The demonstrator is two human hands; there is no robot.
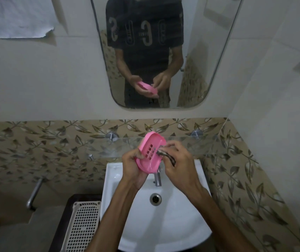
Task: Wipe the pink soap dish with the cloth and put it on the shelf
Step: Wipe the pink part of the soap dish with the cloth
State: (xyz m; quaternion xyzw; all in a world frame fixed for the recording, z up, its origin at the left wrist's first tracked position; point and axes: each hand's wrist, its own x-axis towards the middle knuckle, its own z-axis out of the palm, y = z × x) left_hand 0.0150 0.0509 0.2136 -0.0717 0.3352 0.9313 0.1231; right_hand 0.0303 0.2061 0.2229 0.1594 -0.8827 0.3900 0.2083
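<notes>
My left hand (133, 167) grips the pink soap dish (150, 153) by its left rim, tilted up with its slotted inside facing me, above the white sink (178, 224). My right hand (179, 162) pinches a small dark striped cloth (165, 155) and presses it against the dish's right inner side. The glass shelf (200, 144) runs along the patterned wall just behind the dish. Most of the cloth is hidden inside my fingers.
A steel tap (157, 179) stands below my hands over the drain (155, 199). A white perforated basket (81, 226) lies left of the sink. A metal spout (34, 193) juts from the left wall. The mirror (163, 51) hangs above, a white cloth (18, 17) at top left.
</notes>
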